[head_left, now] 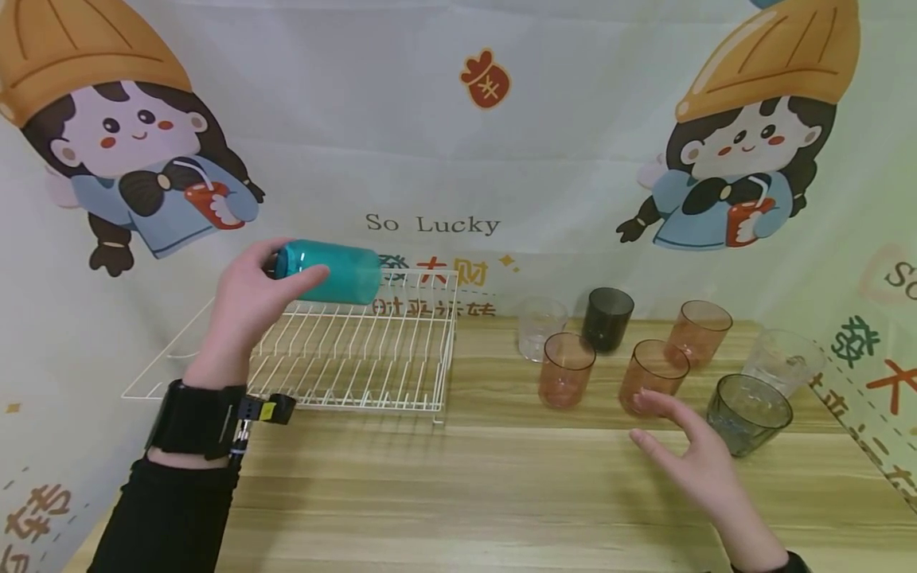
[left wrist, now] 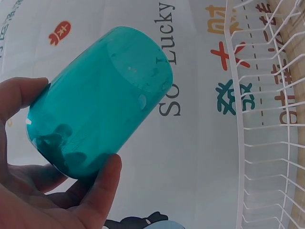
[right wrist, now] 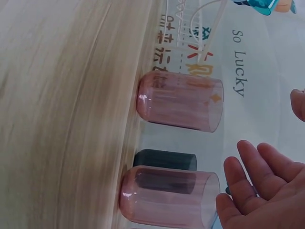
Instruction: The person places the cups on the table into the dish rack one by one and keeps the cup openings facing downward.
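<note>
Near the table's (head_left: 430, 493) left edge, the left hand (head_left: 247, 290) grips a teal tumbler (head_left: 344, 273), best kept from bumping the wire rack (head_left: 365, 408) below; right hand (head_left: 691, 458) loosely spread, empty.

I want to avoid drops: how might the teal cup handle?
The teal cup looks stiff: its wall shows no dent where the left hand grips it. Its smooth, glossy sides may be slippery. Being round, it would probably roll if laid sideways.
</note>
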A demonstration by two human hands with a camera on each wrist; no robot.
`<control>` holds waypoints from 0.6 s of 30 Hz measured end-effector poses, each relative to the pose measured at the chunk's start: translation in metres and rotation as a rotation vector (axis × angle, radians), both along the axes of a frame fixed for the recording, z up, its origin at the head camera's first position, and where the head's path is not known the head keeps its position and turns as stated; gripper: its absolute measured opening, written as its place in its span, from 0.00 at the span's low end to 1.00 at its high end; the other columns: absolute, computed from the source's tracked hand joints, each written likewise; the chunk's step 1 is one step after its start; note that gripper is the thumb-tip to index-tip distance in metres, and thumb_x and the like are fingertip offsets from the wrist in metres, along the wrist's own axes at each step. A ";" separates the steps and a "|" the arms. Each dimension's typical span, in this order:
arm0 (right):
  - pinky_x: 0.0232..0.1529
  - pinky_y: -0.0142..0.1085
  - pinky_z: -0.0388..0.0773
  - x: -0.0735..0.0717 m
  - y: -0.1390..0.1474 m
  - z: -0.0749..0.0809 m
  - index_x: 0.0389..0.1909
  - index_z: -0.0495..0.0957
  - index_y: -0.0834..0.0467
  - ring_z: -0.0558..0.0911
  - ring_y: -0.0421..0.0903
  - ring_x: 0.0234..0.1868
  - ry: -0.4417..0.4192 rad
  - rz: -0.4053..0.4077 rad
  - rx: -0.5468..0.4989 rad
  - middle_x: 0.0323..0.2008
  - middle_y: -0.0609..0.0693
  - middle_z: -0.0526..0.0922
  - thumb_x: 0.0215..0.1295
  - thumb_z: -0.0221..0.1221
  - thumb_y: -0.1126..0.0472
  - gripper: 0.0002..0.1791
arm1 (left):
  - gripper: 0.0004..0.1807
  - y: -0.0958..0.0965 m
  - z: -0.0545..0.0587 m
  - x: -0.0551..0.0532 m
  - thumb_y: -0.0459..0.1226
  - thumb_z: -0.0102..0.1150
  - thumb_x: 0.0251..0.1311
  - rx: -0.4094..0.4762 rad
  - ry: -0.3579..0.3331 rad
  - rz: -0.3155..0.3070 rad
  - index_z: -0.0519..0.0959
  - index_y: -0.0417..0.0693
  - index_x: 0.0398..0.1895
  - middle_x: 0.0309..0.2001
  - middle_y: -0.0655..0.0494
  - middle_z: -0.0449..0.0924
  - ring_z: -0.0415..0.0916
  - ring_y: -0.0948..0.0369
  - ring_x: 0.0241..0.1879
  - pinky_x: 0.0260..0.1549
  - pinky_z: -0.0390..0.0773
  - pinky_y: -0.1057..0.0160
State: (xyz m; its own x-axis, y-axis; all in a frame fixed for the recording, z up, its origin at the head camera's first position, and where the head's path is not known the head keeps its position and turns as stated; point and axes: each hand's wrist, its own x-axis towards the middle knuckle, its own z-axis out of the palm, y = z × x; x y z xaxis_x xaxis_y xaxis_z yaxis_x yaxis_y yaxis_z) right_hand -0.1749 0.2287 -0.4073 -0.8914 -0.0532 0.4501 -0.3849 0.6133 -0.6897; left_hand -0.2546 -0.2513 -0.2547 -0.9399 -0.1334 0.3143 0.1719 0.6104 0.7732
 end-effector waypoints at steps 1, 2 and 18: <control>0.54 0.22 0.61 0.000 0.000 -0.001 0.59 0.76 0.61 0.72 0.26 0.53 0.005 0.003 -0.002 0.55 0.54 0.81 0.62 0.67 0.62 0.24 | 0.44 -0.001 0.000 -0.002 0.55 0.61 0.62 0.003 0.000 0.004 0.61 0.39 0.74 0.67 0.37 0.65 0.64 0.41 0.61 0.57 0.70 0.39; 0.55 0.21 0.60 -0.001 -0.001 -0.001 0.59 0.76 0.61 0.72 0.26 0.53 0.009 0.004 -0.004 0.55 0.55 0.81 0.62 0.67 0.63 0.24 | 0.44 -0.003 0.000 -0.004 0.55 0.62 0.62 0.006 -0.001 0.008 0.61 0.40 0.74 0.67 0.37 0.65 0.64 0.41 0.61 0.57 0.70 0.39; 0.60 0.36 0.66 -0.013 0.004 -0.010 0.59 0.75 0.64 0.75 0.36 0.55 0.006 0.014 0.038 0.56 0.58 0.81 0.59 0.68 0.65 0.26 | 0.49 -0.033 -0.008 -0.038 0.58 0.60 0.60 0.002 -0.115 0.111 0.56 0.39 0.75 0.68 0.36 0.62 0.61 0.41 0.61 0.58 0.69 0.39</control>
